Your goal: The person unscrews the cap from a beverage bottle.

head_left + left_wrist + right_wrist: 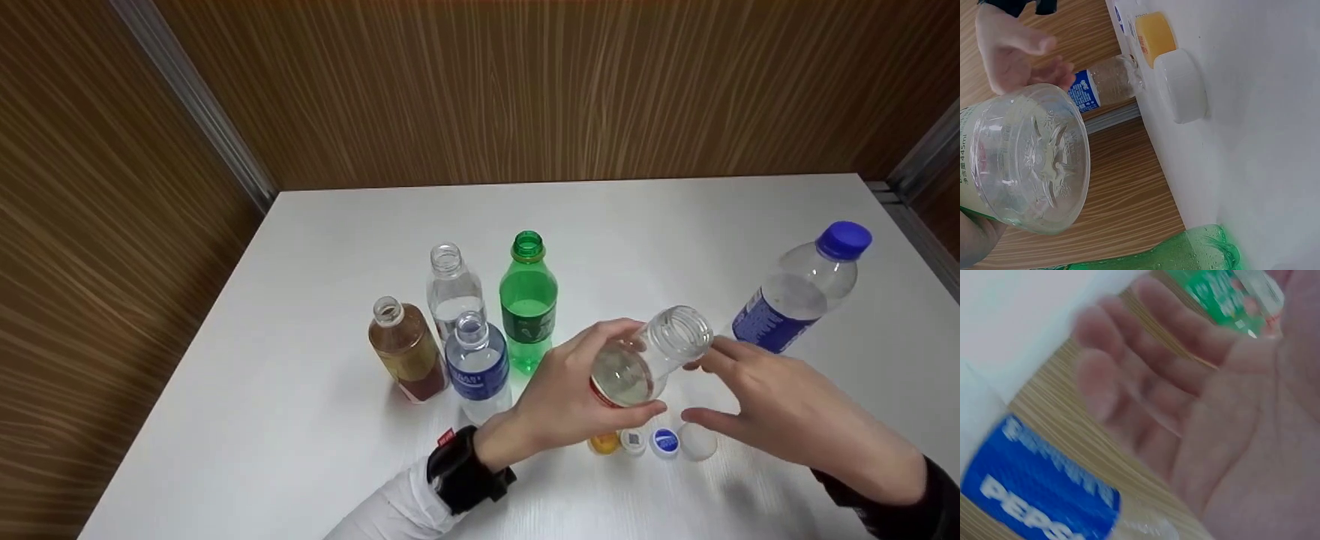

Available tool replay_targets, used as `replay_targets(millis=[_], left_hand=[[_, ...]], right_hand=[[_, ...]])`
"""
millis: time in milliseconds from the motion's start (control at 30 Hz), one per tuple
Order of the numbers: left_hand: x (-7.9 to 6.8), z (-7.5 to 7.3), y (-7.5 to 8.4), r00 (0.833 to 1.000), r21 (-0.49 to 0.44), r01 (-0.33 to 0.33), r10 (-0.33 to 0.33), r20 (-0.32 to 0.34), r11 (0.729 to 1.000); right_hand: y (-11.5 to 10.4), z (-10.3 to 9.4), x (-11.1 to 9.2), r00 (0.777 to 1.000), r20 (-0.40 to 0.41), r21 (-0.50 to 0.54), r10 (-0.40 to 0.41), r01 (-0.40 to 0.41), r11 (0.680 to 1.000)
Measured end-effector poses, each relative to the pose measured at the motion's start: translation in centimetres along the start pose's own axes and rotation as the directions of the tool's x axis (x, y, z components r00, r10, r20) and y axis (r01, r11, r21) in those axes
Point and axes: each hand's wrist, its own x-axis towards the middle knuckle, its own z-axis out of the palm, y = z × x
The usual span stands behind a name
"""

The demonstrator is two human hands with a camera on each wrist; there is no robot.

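My left hand [570, 390] grips a clear wide-mouthed bottle [660, 356], tilted with its uncapped mouth toward the right. Pale liquid shows inside, and the ridged base [1053, 160] of that bottle faces the left wrist view. Beside the mouth is my right hand [780, 409], fingers loosely bent and thumb apart, holding nothing; its bare palm [1235, 416] shows in the right wrist view. Below the hands lie an orange cap [604, 443], a white cap [633, 442], a blue-and-white cap [665, 442] and a pale round cap [698, 442].
Left of the hands stand a green bottle [529, 289], a clear bottle [454, 289], a blue-labelled bottle [478, 367] and a brown-liquid bottle [409, 345], all uncapped. A blue-capped bottle [799, 289] stands at right. Wood-grain panels [480, 97] border the white table [247, 420].
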Motion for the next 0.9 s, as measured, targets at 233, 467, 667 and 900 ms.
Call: replay_targets(millis=[233, 467, 667, 900], left_hand=[[0.1, -0.2, 0.1, 1.000, -0.022, -0.003, 0.002, -0.007, 1.000], [0.1, -0.1, -0.2, 0.998, -0.056, -0.024, 0.020, -0.057, 0.998], [0.1, -0.1, -0.3, 0.990, -0.058, -0.082, 0.074, -0.124, 0.995], [0.2, -0.1, -0.3, 0.978, -0.069, -0.107, 0.092, -0.188, 0.992]], right_hand=[[-1.4, -2.8, 0.4, 0.942, -0.327, 0.176, 0.071, -0.013, 0.984], [-3.7, -3.8, 2.5, 0.897, -0.429, 0.399, 0.106, 0.083, 0.913], [-5.5, -4.5, 3.9, 0.888, -0.444, 0.452, 0.122, 0.104, 0.886], [-6.8, -5.1, 5.2, 0.889, -0.425, 0.488, 0.169, 0.068, 0.870]])
